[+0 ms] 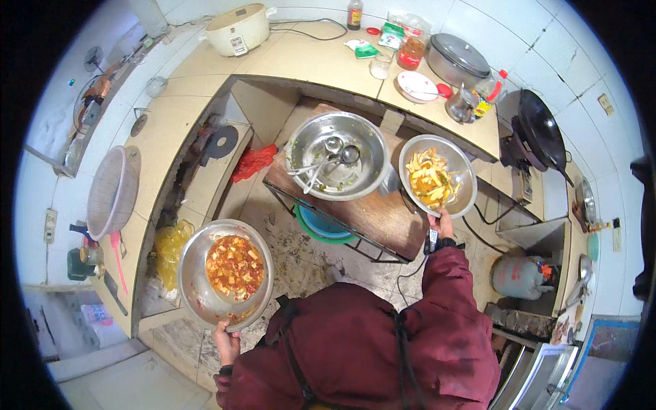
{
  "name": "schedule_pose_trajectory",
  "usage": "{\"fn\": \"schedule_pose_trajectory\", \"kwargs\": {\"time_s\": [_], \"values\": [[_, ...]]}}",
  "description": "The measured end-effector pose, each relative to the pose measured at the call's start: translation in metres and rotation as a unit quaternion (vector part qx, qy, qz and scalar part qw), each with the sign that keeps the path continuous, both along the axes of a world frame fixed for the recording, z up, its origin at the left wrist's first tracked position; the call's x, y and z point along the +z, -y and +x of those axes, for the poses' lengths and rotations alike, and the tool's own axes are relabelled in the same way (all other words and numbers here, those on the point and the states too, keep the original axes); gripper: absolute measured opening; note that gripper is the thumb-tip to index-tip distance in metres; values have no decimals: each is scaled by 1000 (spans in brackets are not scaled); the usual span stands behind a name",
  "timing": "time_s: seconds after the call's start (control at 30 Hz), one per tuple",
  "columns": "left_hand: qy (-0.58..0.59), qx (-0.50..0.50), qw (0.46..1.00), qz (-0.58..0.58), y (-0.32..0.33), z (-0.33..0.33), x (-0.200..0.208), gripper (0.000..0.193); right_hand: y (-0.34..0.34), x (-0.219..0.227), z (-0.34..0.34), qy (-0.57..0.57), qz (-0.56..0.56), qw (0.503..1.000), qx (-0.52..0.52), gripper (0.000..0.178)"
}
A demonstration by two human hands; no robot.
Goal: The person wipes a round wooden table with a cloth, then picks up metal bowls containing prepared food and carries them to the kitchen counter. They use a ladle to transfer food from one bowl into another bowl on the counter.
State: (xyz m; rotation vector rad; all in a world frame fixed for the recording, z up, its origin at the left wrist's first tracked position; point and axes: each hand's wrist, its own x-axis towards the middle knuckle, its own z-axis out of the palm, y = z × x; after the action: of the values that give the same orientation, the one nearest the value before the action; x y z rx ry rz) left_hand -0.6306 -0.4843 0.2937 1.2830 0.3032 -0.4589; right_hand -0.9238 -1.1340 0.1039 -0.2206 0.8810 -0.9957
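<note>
My left hand (226, 344) grips the near rim of a steel bowl (194, 268), which is tilted. Inside it lies a red, saucy dish with pale cubes (234, 268). Farther right, my right hand (442, 223) is closed on the near rim of a second steel bowl (466, 181), holding yellow strips in broth (431, 179). Between them, on a low wooden table (342, 217), stands a large steel basin (378, 160) with two ladles (334, 153) and food scraps in it. The right bowl is close beside this basin; whether it touches the table cannot be made out.
A tiled counter (301, 65) curves behind, bearing a cream rice cooker (238, 29), jars, a white bowl (418, 87) and a lidded pot (459, 60). A black wok (543, 130) stands at right, above a gas cylinder (521, 277). A cable runs along the floor.
</note>
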Motion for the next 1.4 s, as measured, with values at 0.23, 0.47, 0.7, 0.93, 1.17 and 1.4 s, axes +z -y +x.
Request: {"fn": "schedule_pose_trajectory", "kwargs": {"time_s": [0.23, 0.47, 0.7, 0.93, 1.17, 1.4], "values": [[481, -198, 740, 427, 22, 6, 7, 18, -8, 19, 15, 45, -19, 973, 226, 61], [-16, 2, 999, -31, 63, 45, -22, 34, -103, 110, 67, -94, -96, 857, 498, 55], [-68, 28, 988, -133, 97, 57, -33, 42, -189, 169, 214, -82, -192, 636, 743, 51], [-87, 30, 987, -134, 100, 65, -50, 38, -273, 183, 309, -10, -105, 619, 778, 54], [-49, -17, 994, -94, 90, 98, -46, 33, -327, 139, 343, -61, 13, 743, 666, 40], [-11, -326, 934, -147, 59, 150, 17, 59, -313, 170, 319, 8, -64, 829, 555, 42]]}}
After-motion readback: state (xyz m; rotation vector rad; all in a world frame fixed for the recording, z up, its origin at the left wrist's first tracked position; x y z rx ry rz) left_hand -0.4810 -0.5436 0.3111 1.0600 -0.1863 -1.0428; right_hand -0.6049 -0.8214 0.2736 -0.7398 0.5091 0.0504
